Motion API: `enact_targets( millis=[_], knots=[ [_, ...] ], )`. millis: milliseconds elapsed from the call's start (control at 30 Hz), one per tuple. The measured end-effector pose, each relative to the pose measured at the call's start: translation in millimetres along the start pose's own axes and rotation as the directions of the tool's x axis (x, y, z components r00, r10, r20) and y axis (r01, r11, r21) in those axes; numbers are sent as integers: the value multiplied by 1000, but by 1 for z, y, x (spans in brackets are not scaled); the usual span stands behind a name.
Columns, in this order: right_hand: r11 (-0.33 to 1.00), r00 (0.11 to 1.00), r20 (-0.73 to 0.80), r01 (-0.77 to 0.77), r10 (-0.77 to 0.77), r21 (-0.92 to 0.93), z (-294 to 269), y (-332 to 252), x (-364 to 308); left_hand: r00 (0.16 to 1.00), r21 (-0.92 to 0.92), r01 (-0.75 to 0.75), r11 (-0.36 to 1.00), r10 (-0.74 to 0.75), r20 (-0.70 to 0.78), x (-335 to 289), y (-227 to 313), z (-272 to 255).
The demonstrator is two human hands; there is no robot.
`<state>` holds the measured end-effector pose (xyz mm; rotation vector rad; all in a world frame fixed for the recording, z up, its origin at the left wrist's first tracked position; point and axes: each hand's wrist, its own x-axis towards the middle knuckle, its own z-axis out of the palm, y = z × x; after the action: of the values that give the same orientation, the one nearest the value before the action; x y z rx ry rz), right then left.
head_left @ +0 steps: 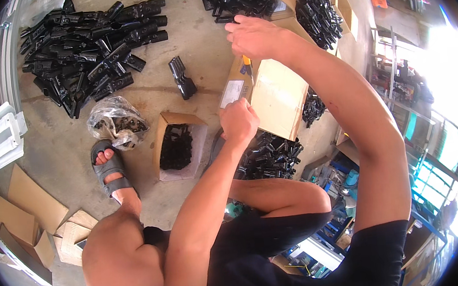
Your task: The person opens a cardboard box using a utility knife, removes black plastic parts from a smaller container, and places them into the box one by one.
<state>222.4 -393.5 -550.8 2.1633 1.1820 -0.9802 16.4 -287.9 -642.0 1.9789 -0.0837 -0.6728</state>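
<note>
Head view: our right hand grips a yellow-handled utility knife, its blade at the far left edge of a cardboard carton. Our left hand is curled against that carton's near left edge; whether it grips, we cannot tell. Left of it, an open box holds small black parts. Farther left, a clear plastic bag contains dark pieces, nearer than heaped black tubular fittings.
</note>
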Motion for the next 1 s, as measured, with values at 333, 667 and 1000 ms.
enact_targets(
  millis=[333,667,1000],
  knots=[
    [1000,998,-65,0,2,25,20,-9,-18,999,1,-32,999,32,29,1,3,-1],
    [1000,1000,-7,-30,30,-2,17,-16,-12,987,-17,26,1000,-23,158,3,7,-14],
    [921,950,-86,-311,299,-234,28,55,-52,989,-90,42,995,-29,145,0,11,-9]
  ],
)
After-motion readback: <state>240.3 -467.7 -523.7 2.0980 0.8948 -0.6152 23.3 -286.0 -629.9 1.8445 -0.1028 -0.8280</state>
